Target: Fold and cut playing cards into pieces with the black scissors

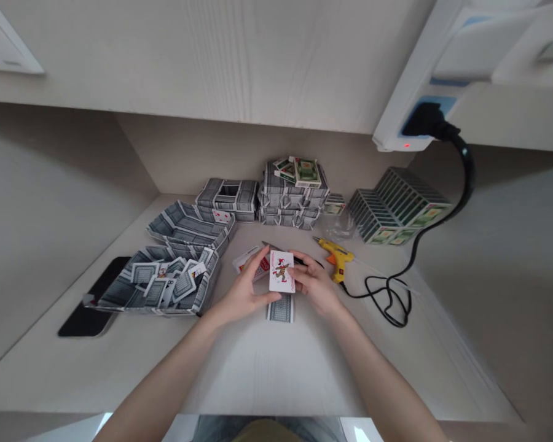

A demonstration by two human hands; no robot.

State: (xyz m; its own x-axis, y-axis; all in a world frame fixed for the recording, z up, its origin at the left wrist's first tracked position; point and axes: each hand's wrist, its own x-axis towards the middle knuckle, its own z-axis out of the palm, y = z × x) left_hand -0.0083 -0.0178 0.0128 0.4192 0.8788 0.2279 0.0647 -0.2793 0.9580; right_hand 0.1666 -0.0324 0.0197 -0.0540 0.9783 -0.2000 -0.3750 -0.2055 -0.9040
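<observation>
A joker playing card (281, 271) stands face up between my two hands above the white desk (267, 368). My left hand (245, 293) pinches its left edge, thumb under and fingers raised. My right hand (314, 283) grips its right edge with curled fingers. A face-down card with a grey back (280, 309) lies flat on the desk just below the joker. Behind my left hand, more face-up cards (246, 259) lie on the desk.
Trays made of cards (184, 228) sit at the left, the nearest (161, 283) holding loose cards, beside a black phone (94, 298). Card-built boxes (291, 196) and rows of packs (399, 209) line the back. A yellow glue gun (335, 254) and its black cable (391, 294) lie at the right.
</observation>
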